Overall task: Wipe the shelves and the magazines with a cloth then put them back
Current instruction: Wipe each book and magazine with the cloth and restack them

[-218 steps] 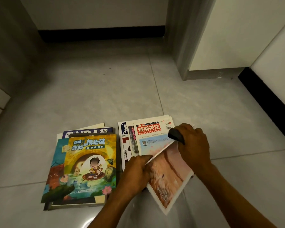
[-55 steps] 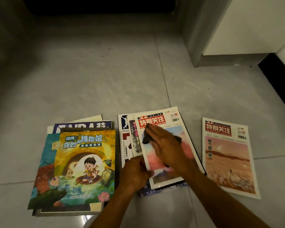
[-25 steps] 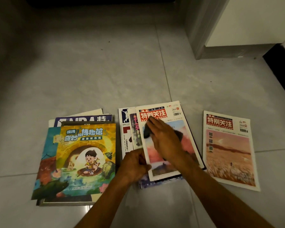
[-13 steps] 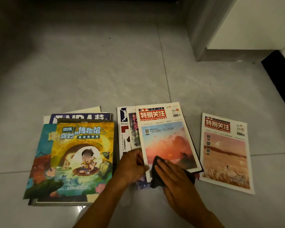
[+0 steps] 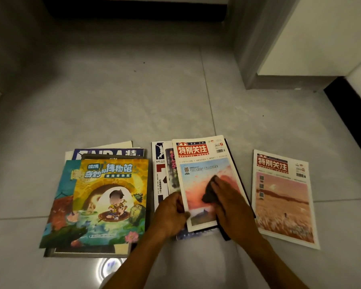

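1. Mid-wipe: right hand [image 5: 232, 203] pressing dark cloth [image 5: 209, 193] flat-fingered onto red-titled magazine [image 5: 202, 176] topping the middle pile.
2. Left hand [image 5: 172, 213] pinching that magazine's left edge.
3. Matching magazine [image 5: 283, 197] set aside just right of it, likely done.
4. Left-hand stack [image 5: 100, 197] and shelves probably still pending.

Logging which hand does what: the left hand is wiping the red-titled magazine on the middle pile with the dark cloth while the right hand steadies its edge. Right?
Hands swapped. In the head view the right hand presses the dark cloth on the red-titled magazine; the left hand steadies its edge.
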Demonstrator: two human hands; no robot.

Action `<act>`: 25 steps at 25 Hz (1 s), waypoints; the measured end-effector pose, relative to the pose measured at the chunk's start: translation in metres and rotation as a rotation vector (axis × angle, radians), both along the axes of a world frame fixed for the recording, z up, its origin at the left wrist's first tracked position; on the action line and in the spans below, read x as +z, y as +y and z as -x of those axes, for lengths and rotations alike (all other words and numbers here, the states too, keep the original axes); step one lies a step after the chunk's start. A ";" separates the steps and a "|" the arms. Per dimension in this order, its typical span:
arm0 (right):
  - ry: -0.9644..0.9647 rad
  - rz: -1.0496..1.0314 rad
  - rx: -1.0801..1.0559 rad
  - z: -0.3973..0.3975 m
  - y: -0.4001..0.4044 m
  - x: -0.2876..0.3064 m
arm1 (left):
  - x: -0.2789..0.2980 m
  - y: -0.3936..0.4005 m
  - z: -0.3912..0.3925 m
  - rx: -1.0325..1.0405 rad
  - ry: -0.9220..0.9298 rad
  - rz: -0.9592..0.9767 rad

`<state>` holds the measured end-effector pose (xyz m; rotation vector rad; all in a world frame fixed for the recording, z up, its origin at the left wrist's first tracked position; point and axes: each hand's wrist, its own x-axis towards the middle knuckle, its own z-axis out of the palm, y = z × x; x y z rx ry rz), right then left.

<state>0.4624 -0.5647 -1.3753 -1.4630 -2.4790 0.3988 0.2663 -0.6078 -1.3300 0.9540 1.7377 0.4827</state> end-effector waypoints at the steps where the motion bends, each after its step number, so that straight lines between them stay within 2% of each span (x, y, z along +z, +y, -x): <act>1: 0.018 0.064 -0.119 -0.009 0.011 0.003 | 0.001 -0.002 -0.003 0.008 0.006 -0.013; 3: 0.024 0.130 -0.255 -0.009 0.014 0.011 | 0.010 -0.010 -0.010 0.055 0.011 -0.076; 4: 0.102 0.121 -0.252 -0.001 0.011 0.019 | 0.017 -0.014 -0.013 0.087 0.035 -0.145; 7: 0.555 0.070 -0.340 0.025 0.000 0.060 | 0.045 -0.013 -0.012 0.146 0.205 -0.453; 8: 0.570 -0.030 -0.314 0.031 -0.001 0.075 | 0.054 -0.009 -0.008 0.134 0.240 -0.532; 9: 0.521 -0.161 -0.214 0.036 -0.002 0.092 | 0.060 -0.006 -0.005 0.105 0.262 -0.594; 11: 0.232 -0.435 0.074 0.038 0.003 0.113 | 0.072 -0.003 -0.002 0.049 0.288 -0.710; 12: 0.095 -0.467 0.132 0.036 0.009 0.122 | 0.078 -0.004 -0.003 0.034 0.297 -0.744; 14: -0.055 -0.271 0.043 0.032 0.024 0.137 | 0.088 -0.003 -0.010 0.051 0.281 -0.777; 16: -0.060 -0.036 0.013 0.025 0.030 0.139 | 0.097 0.002 -0.013 0.139 0.121 -0.761; 18: 0.027 0.037 0.028 0.014 0.030 0.140 | 0.099 0.003 -0.010 0.136 -0.038 -0.657; 20: 0.116 0.029 0.001 0.007 0.023 0.145 | 0.093 -0.003 -0.008 0.040 -0.032 -0.584; 22: 0.149 0.023 -0.082 0.022 0.006 0.156 | 0.088 -0.008 -0.009 0.043 -0.019 -0.576; 25: 0.234 -0.117 -0.003 0.061 -0.024 0.166 | 0.078 -0.010 -0.002 0.041 -0.045 -0.693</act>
